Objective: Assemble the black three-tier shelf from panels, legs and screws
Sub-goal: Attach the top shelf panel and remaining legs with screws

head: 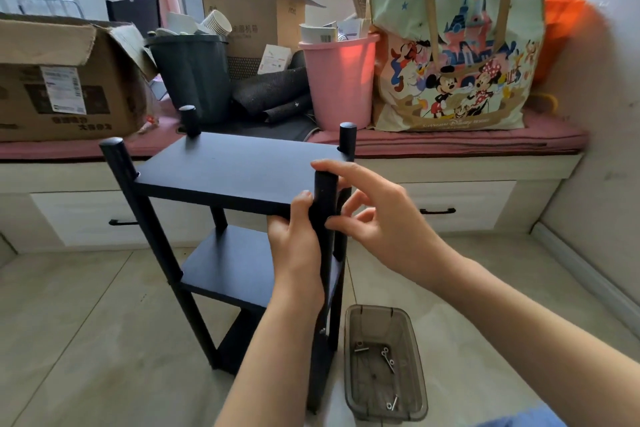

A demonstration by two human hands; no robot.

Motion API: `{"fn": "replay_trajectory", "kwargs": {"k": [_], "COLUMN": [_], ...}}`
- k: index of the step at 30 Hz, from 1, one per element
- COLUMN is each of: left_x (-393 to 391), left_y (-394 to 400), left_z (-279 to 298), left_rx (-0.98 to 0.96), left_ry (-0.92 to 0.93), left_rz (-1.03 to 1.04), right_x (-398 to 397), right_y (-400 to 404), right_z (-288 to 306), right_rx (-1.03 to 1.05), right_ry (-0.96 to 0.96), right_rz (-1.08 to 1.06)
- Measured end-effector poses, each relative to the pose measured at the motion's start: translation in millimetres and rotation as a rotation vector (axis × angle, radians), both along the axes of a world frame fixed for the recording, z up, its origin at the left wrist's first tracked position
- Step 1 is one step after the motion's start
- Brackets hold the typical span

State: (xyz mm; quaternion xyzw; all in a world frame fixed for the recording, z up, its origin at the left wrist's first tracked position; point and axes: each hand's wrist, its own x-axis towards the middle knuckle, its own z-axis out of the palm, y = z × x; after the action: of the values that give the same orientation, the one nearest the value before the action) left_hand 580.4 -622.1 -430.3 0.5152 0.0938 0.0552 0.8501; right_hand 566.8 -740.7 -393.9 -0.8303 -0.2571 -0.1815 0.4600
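The black three-tier shelf (228,170) stands upright on the floor, with round black legs at its corners rising above the top panel. My left hand (294,239) grips the near right leg (325,198) just under the top panel, thumb up against the panel's front edge. My right hand (374,218) holds the same leg's top end, index finger over the tip and thumb on its side. The middle panel (228,263) and bottom panel (239,340) show below.
A smoky clear plastic tray (384,364) with several screws lies on the floor right of the shelf. Behind stands a window bench with drawers, cardboard boxes (65,80), a dark bin (194,76), a pink bin (341,83) and a cartoon tote bag (457,45).
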Motion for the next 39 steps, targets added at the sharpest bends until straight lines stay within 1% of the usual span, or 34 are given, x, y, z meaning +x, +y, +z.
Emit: {"fn": "replay_trajectory", "kwargs": {"k": [3,7,9,11,12,13,14,15,17,19,21,24,26,28,29,32,33,36,38,39], "left_x": [-3,-11,-10,-11,-12,-14,-17,-22,-29,-30,-26,-20,-16,-11,-9,-3,-1,1,1,1], "left_y": [14,41,58,72,78,82,85,86,89,90,92,92,90,86,85,82,82,79,77,77], "left_z": [11,19,22,26,26,26,27,26,27,31,33,34,30,26,25,27,28,27,25,24], "left_rx": [0.075,0.177,0.231,0.293,0.339,0.424,0.540,0.661,0.884,1.120,1.295,1.342,1.349,1.368,1.387,1.464,1.494,1.547,1.563,1.566], "left_ry": [0.026,0.078,0.118,0.176,0.202,0.195,0.140,0.033,-0.271,-0.483,-0.589,-0.627,-0.656,-0.691,-0.704,-0.728,-0.729,-0.723,-0.720,-0.716], "left_rz": [-0.020,-0.081,-0.109,-0.062,0.003,0.089,0.177,0.253,0.310,0.226,0.097,-0.087,-0.150,-0.134,-0.115,-0.065,-0.052,-0.029,-0.018,-0.011], "right_x": [-1,-2,-2,-4,-5,-5,-5,-4,-3,-3,-3,-2,1,5,10,31,40,61,68,71], "right_y": [11,22,24,26,27,27,26,25,22,19,17,13,6,-1,-3,-3,-1,11,20,24], "right_z": [0,1,2,1,1,1,1,0,0,-2,-2,-1,-1,-2,-3,1,5,14,17,19], "right_rx": [0.021,-0.006,-0.006,0.019,0.039,0.058,0.066,0.062,0.072,0.141,0.168,0.202,0.255,0.363,0.463,0.852,0.925,1.014,1.058,1.057], "right_ry": [-0.010,-0.015,0.011,0.058,0.079,0.097,0.113,0.135,0.220,0.308,0.313,0.318,0.371,0.460,0.535,0.869,0.965,1.137,1.176,1.161], "right_rz": [-0.011,-0.024,-0.050,-0.059,-0.074,-0.103,-0.139,-0.168,-0.154,-0.065,-0.023,0.020,0.053,0.015,-0.033,-0.174,-0.193,-0.140,-0.065,-0.038]}}
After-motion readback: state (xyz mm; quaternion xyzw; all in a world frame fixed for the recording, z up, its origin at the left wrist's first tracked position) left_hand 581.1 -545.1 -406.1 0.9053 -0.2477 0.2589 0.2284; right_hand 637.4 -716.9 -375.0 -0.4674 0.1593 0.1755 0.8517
